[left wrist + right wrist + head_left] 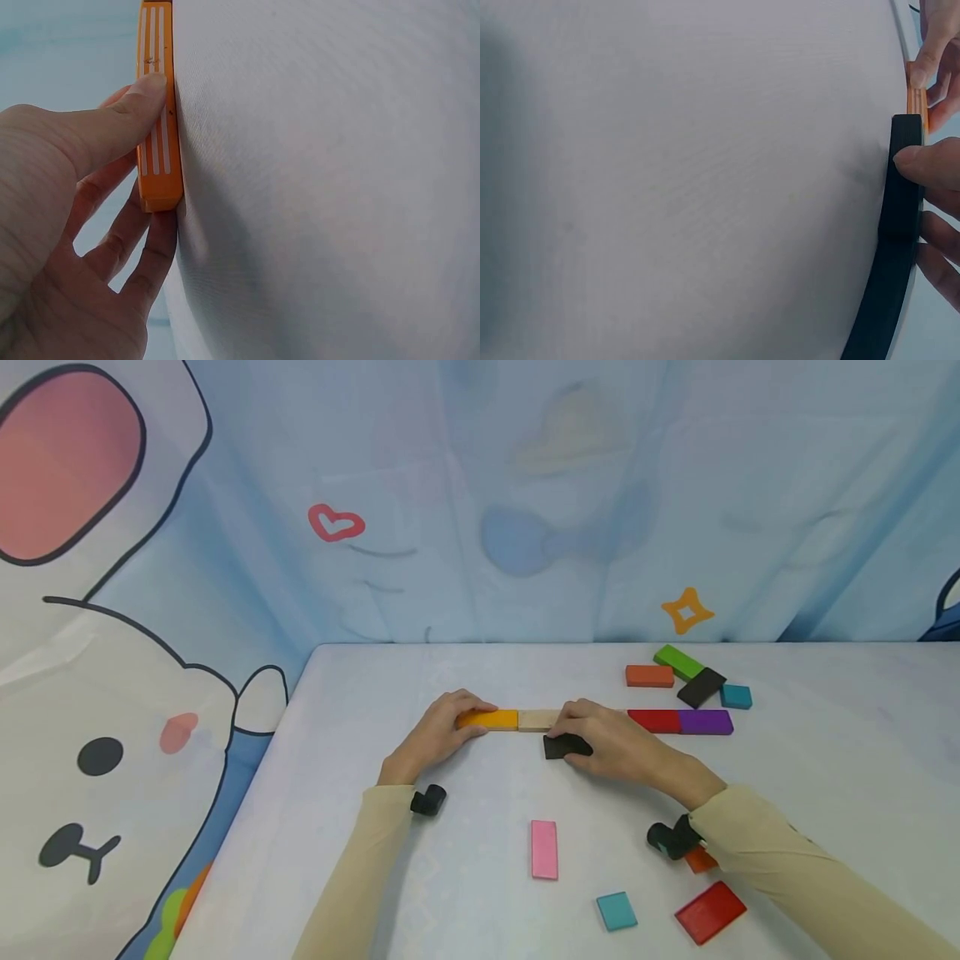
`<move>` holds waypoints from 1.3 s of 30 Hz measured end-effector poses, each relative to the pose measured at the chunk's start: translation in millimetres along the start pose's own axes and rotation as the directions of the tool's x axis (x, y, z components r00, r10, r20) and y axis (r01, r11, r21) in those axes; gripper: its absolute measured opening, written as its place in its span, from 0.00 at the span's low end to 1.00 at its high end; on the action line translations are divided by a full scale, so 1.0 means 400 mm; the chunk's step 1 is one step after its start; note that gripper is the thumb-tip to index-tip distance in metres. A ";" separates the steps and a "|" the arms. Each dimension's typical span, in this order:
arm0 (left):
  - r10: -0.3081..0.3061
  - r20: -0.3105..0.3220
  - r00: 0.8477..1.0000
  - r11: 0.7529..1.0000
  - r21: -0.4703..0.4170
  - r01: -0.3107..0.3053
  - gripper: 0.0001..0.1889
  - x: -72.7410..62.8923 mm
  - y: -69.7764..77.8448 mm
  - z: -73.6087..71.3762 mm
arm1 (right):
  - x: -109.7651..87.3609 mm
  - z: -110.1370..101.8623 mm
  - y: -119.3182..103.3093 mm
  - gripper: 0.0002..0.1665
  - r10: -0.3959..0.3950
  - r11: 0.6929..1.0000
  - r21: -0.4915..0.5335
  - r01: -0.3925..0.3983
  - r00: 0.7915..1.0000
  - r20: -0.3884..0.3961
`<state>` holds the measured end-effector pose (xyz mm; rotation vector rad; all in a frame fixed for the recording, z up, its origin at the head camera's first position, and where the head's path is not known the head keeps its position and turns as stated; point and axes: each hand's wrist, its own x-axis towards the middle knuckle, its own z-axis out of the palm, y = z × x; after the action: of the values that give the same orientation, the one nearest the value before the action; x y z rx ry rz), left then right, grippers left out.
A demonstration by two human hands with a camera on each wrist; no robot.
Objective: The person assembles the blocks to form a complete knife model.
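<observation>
A straight row of flat blocks lies across the table: a yellow-orange block (497, 720) at its left end, a plain wooden one (536, 720), then red (652, 721) and purple (705, 722) at the right. My left hand (438, 731) pinches the yellow-orange block, its thumb on the striped side (156, 127). Just in front of the wooden block, my right hand (611, 739) holds a black block (564, 747) between thumb and fingers. The right wrist view shows a second dark length (874, 300) continuing from it. That hand hides the row's middle.
Behind the row lie an orange block (649, 676), a green one (675, 660), a black one (702, 687) and a teal one (736, 697). Nearer are pink (544, 850), teal (617, 911) and red (710, 913) blocks. The right sleeve partly covers another orange block (701, 860).
</observation>
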<state>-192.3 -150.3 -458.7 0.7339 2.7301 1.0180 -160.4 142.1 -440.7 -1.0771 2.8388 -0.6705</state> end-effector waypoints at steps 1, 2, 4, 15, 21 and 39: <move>0.000 -0.001 1.000 1.000 0.001 0.001 0.18 0.000 0.001 0.000 | 0.000 0.000 0.000 0.21 -0.003 1.000 -0.004 0.003 1.000 -0.005; -0.002 -0.001 1.000 1.000 0.002 0.002 0.18 0.000 0.001 -0.001 | 0.000 -0.001 -0.001 0.21 -0.001 1.000 -0.007 0.001 1.000 -0.009; -0.002 -0.001 1.000 1.000 0.003 0.002 0.18 0.000 0.002 -0.001 | 0.000 -0.001 -0.002 0.21 -0.003 1.000 -0.012 0.003 1.000 -0.021; 0.009 -0.007 1.000 1.000 0.002 -0.009 0.18 0.000 0.003 -0.004 | 0.000 -0.005 -0.007 0.20 0.020 0.999 -0.035 -0.022 0.998 -0.060; 0.015 -0.008 1.000 1.000 0.005 -0.015 0.18 0.001 0.007 -0.004 | -0.009 -0.026 -0.023 0.20 0.036 0.998 -0.040 -0.038 0.998 -0.051; 0.019 -0.010 1.000 1.000 -0.012 -0.019 0.18 -0.006 0.004 -0.001 | -0.215 -0.151 -0.024 0.20 0.095 0.995 -0.006 -0.095 0.989 0.112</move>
<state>-189.8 -150.6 -457.5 0.7556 2.7280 1.0443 -99.8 213.9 -392.3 -0.9404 2.7736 -0.5829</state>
